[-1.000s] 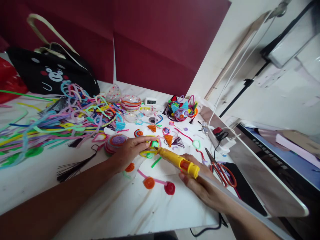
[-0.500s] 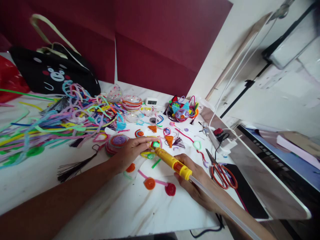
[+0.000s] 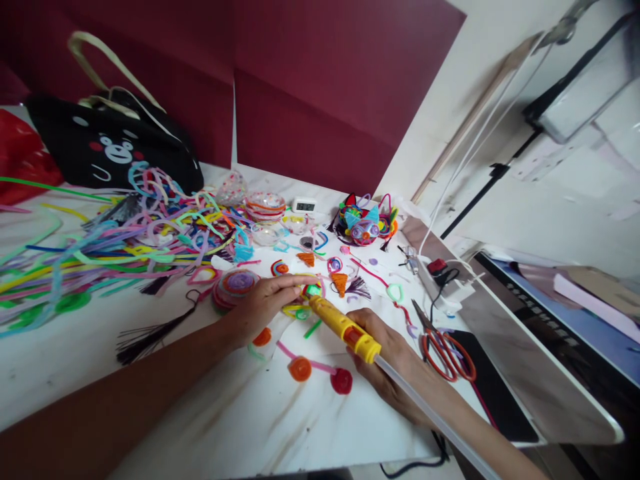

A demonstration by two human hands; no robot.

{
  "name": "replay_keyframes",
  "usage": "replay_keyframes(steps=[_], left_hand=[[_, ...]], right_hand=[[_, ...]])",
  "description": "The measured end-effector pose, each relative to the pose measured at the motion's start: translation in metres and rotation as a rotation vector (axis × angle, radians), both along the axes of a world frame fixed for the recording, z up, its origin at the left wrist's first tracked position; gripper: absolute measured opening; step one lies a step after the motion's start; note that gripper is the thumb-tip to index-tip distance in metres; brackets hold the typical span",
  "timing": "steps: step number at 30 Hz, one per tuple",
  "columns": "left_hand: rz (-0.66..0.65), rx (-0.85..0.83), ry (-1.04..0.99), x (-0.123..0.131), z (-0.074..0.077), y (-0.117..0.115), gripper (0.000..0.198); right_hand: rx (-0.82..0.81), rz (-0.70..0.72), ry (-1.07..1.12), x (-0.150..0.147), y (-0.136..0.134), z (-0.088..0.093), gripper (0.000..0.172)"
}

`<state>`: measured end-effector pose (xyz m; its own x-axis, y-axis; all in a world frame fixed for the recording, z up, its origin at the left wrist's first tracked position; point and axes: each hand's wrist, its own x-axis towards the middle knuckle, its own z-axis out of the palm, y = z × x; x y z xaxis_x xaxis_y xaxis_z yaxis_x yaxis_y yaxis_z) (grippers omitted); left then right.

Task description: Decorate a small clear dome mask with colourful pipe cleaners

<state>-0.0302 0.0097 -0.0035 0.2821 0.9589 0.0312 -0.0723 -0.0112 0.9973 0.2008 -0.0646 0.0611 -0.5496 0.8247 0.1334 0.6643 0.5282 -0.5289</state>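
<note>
My right hand is wrapped round a yellow hot glue gun, from whose back end a long clear glue stick runs toward me. The gun's nozzle end meets a small green and red pipe-cleaner coil. My left hand pinches that coil between closed fingers, partly hiding it. Left of these fingers sits a round pipe-cleaner-wrapped piece with a purple and orange spiral. Nearer me lie an orange coil and a red coil on a pink stem.
Loose pipe cleaners heap at the left before a black bag. Orange-handled scissors and a power strip are at the right. Finished-looking colourful ornaments, clear bowls and a small digital clock stand behind.
The view has shifted very slightly. Both hands keep their holds, and the glue gun stays against the coil with its back end marginally lower and further left.
</note>
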Motion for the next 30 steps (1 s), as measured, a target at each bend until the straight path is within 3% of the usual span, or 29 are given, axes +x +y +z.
replay_keyframes(steps=[7,15,30], left_hand=[[-0.007,0.017,-0.011,-0.0009,-0.0037,0.0018,0.034],[0.01,0.045,0.034,-0.0006,0.0002,0.0004,0.033],[-0.035,0.004,-0.038,-0.0012,-0.0076,0.0033,0.036]], right_hand=[[-0.01,0.027,0.013,0.0026,-0.0008,-0.0062,0.036],[-0.067,0.036,-0.005,-0.0006,-0.0062,0.0029,0.036],[0.026,0.053,-0.004,-0.0019,-0.0037,-0.0037,0.026]])
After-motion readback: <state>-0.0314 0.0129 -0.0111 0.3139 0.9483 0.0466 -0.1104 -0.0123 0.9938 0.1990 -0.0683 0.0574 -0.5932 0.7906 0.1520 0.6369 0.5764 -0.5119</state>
